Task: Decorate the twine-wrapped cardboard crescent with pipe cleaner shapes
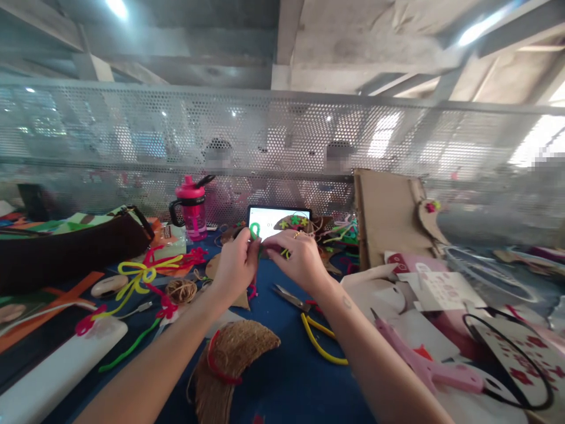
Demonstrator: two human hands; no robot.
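Both my hands are raised over the middle of the blue table, close together. My left hand pinches a green pipe cleaner, whose bent loop stands up above the thumb. My right hand has its fingers closed at the same spot, gripping the pipe cleaner's other part; a yellow-green bit shows beneath the fingers. Below my wrists lies a crescent wrapped in brown twine, with a red pipe cleaner around it. Yellow-handled scissors rest partly under my right forearm.
A lit tablet stands behind my hands, near a pink bottle. Yellow pipe-cleaner loops, a twine ball and a white power bank lie left. At right are a pink glue gun, paper bags and cardboard. A perforated metal screen stands behind.
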